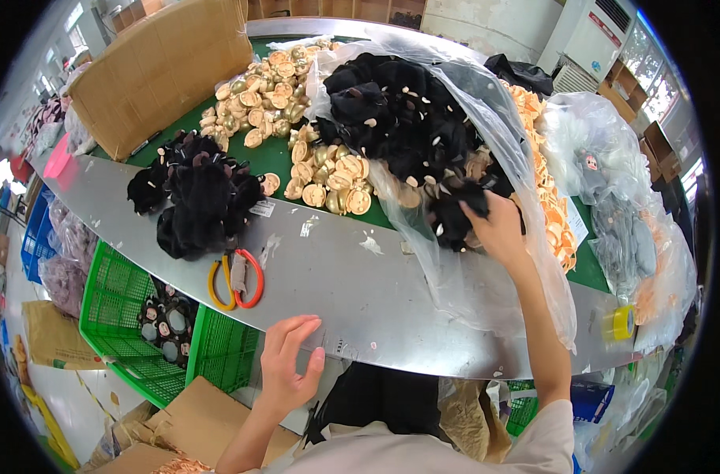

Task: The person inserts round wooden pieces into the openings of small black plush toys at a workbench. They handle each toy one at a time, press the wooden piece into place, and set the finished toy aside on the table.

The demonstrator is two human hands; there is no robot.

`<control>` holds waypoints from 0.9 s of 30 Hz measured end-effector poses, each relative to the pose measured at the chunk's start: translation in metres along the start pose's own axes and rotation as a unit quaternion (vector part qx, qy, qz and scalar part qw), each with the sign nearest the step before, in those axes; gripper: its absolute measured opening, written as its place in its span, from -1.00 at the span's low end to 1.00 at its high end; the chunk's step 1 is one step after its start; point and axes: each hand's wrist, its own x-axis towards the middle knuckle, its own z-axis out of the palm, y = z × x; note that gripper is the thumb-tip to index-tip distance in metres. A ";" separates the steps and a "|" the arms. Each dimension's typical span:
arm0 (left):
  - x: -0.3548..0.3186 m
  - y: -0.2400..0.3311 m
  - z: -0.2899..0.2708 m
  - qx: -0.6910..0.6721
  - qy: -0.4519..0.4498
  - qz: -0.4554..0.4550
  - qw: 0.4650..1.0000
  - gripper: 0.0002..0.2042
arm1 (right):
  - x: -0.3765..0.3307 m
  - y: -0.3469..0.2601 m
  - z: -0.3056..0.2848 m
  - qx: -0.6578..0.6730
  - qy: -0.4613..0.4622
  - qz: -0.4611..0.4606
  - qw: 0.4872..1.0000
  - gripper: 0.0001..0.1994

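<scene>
Left hand (287, 373) is held spread-fingered beside the tabletop's near edge (399, 358); black plush (457, 227), seemingly bagged against scattering, is gripped by the right hand (500, 227).

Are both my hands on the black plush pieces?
No, only your right hand touches black plush pieces; your empty left hand is by the metal tabletop.

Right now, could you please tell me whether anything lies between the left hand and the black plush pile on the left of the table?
Yes: the scissors, with one yellow and one red handle, lie on the metal tabletop between the left hand and the black plush pile. They look low enough to reach over.
</scene>
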 end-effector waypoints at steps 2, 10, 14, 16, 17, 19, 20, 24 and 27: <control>0.001 0.004 0.003 -0.027 -0.012 0.010 1.000 -0.62 | -0.025 -0.009 -0.014 0.079 0.020 0.016 0.997 -0.78; 0.032 0.050 0.014 -0.198 -0.047 0.036 0.978 -0.35 | -0.123 -0.111 -0.029 0.401 -0.174 0.049 0.898 -0.76; 0.026 0.063 0.026 -0.276 -0.103 -0.096 0.951 -0.63 | -0.154 -0.130 -0.015 0.427 -0.232 0.172 0.857 -0.82; 0.014 0.054 0.035 -0.337 -0.091 -0.172 0.921 -0.74 | -0.166 -0.135 -0.006 0.466 -0.176 0.225 0.837 -0.84; 0.013 0.059 0.032 -0.380 -0.098 -0.249 0.885 -0.76 | -0.172 -0.136 0.001 0.497 -0.156 0.241 0.819 -0.84; 0.009 0.060 0.028 -0.427 -0.117 -0.290 0.849 -0.76 | -0.184 -0.135 0.011 0.551 -0.127 0.257 0.784 -0.85; 0.005 0.056 0.032 -0.478 -0.108 -0.292 0.822 -0.75 | -0.190 -0.134 0.014 0.574 -0.117 0.253 0.770 -0.85; -0.006 0.045 0.039 -0.570 -0.105 -0.305 0.756 -0.72 | -0.202 -0.135 0.019 0.599 -0.086 0.250 0.755 -0.83; -0.007 0.048 0.040 -0.578 -0.088 -0.319 0.746 -0.71 | -0.214 -0.137 0.021 0.630 -0.030 0.292 0.719 -0.82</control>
